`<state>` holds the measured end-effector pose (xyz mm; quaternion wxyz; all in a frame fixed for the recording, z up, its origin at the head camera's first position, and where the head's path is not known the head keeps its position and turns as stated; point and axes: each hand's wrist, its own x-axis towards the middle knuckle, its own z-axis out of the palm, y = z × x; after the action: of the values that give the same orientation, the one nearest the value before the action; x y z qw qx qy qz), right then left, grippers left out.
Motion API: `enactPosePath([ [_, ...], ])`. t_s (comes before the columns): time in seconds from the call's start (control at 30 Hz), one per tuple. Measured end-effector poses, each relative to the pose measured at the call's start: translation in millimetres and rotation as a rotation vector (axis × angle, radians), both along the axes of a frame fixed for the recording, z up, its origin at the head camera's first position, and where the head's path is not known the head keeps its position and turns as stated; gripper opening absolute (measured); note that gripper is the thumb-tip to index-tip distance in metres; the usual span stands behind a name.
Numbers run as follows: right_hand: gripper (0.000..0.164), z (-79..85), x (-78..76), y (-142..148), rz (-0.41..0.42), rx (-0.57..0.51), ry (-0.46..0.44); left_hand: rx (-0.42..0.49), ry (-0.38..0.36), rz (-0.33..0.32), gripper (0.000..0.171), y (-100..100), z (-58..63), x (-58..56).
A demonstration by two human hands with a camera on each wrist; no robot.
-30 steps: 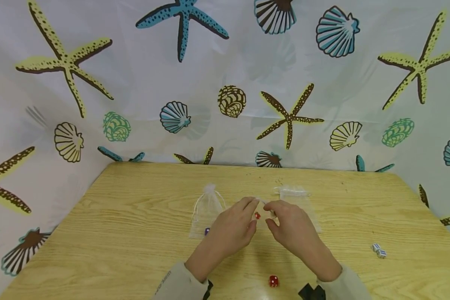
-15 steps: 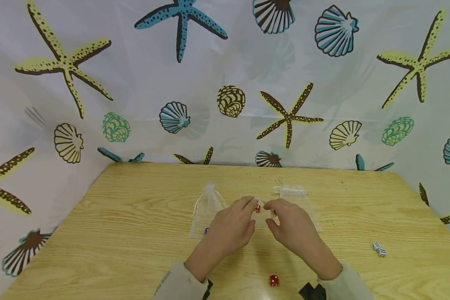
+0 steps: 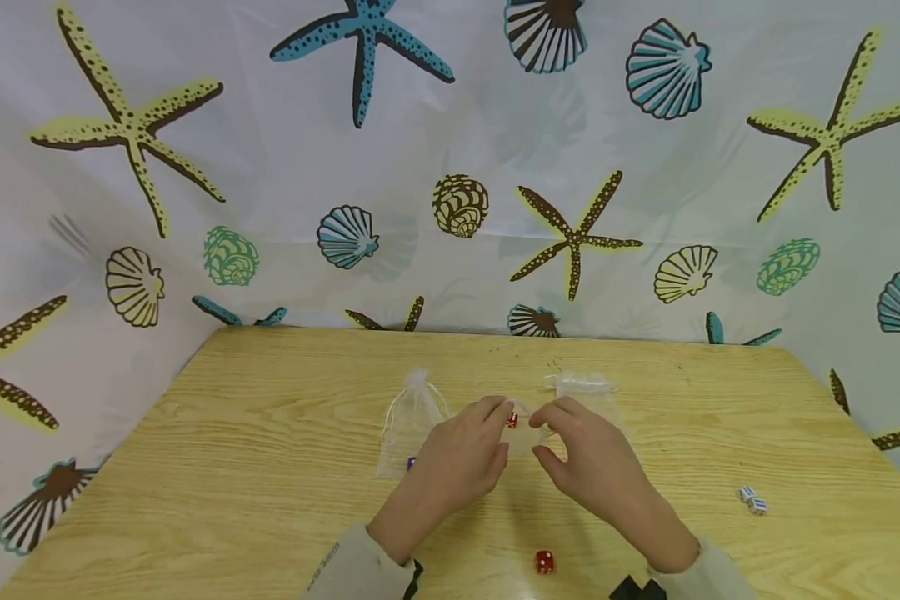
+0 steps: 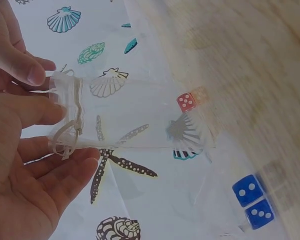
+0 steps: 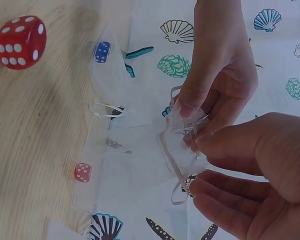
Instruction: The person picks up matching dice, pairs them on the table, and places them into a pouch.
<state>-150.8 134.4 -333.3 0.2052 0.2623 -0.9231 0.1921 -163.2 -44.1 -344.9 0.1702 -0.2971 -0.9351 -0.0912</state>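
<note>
Sheer drawstring bag, held over the table; left hand and right hand pinch its mouth. Long axis hanging, mouth up; red die at bottom, contact below uncertain. White dice: head view only, well right. Table's back edge: well beyond hands.

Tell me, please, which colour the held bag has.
The bag is see-through white, best shown in the left wrist view.

Booth-like workspace: seashell-print curtain, wood-grain table
</note>
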Motion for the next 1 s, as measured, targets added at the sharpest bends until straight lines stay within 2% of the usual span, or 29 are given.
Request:
enactPosePath([
  [0.23, 0.026, 2.5, 15.3, 8, 0.047, -0.013, -0.055, -0.006, 0.005, -0.001, 0.045, 1, -1.6, -0.5],
  [0.4, 0.025, -5.4, 27.3, 14, 0.154, -0.027, -0.144, -0.012, 0.004, 0.005, 0.045, 1, -1.5, 0.0],
  [0.53, 0.023, -15.5, 33.1, 18, 0.217, -0.013, -0.301, -0.015, -0.002, 0.01, 0.045, 1, -1.3, 0.7],
  [0.73, 0.019, -26.3, 37.3, 20, 0.23, 0.04, -0.513, -0.01, -0.018, 0.013, 0.045, 1, -1.6, 0.4],
  [0.87, 0.017, -31.0, 39.0, 20, 0.203, 0.039, -0.693, -0.007, -0.016, 0.006, 0.044, 1, -1.9, -0.2],
  [1.0, 0.014, -35.1, 39.9, 19, 0.174, 0.032, -0.805, -0.013, -0.006, -0.003, 0.044, 1, -1.4, -0.3],
])
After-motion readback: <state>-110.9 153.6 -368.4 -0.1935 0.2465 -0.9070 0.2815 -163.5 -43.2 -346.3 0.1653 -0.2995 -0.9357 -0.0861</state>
